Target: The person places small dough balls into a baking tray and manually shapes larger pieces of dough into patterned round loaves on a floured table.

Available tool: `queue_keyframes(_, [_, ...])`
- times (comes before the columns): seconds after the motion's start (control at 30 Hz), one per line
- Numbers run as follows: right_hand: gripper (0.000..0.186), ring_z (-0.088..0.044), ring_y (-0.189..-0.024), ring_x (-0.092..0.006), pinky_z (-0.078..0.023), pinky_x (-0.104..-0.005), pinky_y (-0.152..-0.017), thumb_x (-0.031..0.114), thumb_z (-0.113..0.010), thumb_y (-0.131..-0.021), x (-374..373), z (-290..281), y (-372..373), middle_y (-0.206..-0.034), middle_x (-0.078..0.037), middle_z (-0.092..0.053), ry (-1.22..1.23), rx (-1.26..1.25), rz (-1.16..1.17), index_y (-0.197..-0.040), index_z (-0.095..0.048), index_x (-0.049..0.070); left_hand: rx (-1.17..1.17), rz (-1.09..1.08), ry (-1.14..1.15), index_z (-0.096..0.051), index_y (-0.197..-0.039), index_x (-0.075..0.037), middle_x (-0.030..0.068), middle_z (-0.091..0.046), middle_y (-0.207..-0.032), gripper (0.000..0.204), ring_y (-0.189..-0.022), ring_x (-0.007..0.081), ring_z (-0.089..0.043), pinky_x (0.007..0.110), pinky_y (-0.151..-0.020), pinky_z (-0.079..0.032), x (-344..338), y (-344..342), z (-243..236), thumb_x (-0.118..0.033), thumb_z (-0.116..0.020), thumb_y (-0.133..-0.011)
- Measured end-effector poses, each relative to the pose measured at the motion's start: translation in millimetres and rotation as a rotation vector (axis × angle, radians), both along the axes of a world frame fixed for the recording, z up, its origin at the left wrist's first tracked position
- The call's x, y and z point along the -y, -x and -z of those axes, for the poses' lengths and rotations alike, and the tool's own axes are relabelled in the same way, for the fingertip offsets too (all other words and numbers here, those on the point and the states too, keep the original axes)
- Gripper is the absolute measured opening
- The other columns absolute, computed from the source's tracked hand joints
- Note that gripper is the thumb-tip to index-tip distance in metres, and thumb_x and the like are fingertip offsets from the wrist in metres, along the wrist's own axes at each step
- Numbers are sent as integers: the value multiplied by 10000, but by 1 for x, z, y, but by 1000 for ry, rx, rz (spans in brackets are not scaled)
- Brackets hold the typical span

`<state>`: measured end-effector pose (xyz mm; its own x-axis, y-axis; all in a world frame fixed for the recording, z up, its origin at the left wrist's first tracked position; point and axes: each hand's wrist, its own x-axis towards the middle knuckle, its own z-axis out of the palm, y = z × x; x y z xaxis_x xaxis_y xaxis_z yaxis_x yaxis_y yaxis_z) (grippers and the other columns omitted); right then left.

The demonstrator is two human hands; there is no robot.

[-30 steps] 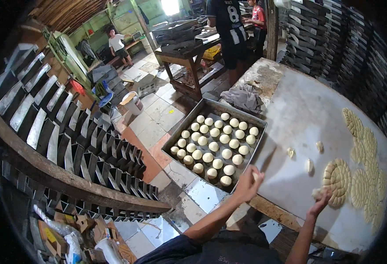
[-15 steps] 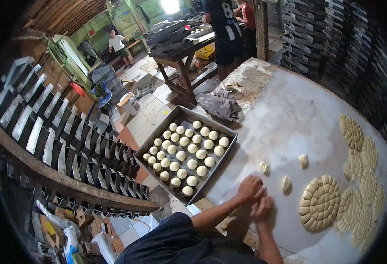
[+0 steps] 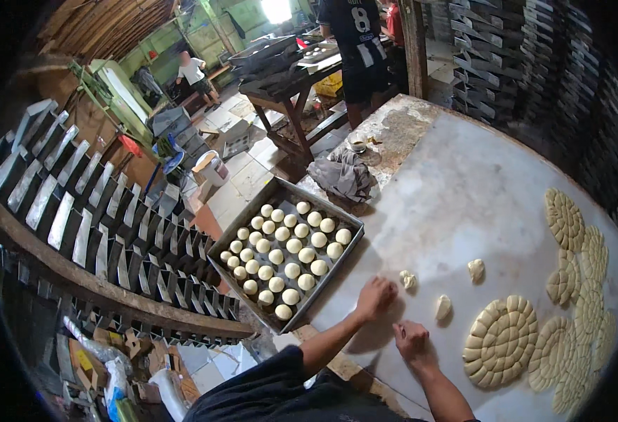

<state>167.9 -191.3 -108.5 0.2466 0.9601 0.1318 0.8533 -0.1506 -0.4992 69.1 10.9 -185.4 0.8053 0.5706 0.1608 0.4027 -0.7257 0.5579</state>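
My left hand (image 3: 377, 298) is closed, knuckles up, low over the pale worktop (image 3: 421, 218); whatever its curled fingers hold is hidden. Closer to me and to the right, my right hand (image 3: 412, 340) is also closed, thumb against the fingers, its contents out of sight. A small gap separates the hands. Beyond them lie three loose lumps of dough: one (image 3: 408, 280) just right of my left hand, another (image 3: 475, 271) farther right, and a third (image 3: 442, 307) nearer my right hand. Left of my hands, a metal tray (image 3: 359, 238) holds rows of round dough balls (image 3: 293, 245).
Dough pieces packed into a disc (image 3: 500, 342) lie to the right, beside more joined clusters (image 3: 589, 295). A crumpled grey cloth (image 3: 342, 176) sits behind the tray. Stacked metal pans (image 3: 63, 218) fill the left. Other people (image 3: 360, 60) stand by a far table.
My hands have moved apart, the left one shifting left and the right one slightly nearer me. The view has turned slightly, shifting the tray and dough pieces left.
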Motion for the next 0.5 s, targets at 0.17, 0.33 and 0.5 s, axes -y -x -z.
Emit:
queue_keyframes(0.17, [233,-642,-910,-396,-513,-505,-842,146,-688,-879,-71,14,-51,-960,-193,-665,-379,-124,372,-1079,-665,28,83,119,-56,-620,-1088,-125,109,-614,-1074,202,-1063,366,-586,461,-895,-505,49,64,-26,-157,-618,-888])
queue_keyframes(0.33, [165,-653,-903,-408,-517,-496,-815,150,-665,-874,-85,11,-60,-916,-181,-673,-201,-248,301,-959,-695,12,167,-195,147,-583,-1175,-74,115,-633,-1063,230,-904,288,-663,426,-724,-543,36,32,-65,-245,-561,-1022])
queue_keyframes(0.5, [126,-656,-717,-337,-521,-418,-651,119,-694,-842,-44,-31,-55,-826,-168,-666,-357,-394,73,-908,-702,13,151,35,977,-571,-1114,-19,49,-595,-819,361,-651,127,-568,307,-590,-487,61,-12,-124,-365,-469,-1092])
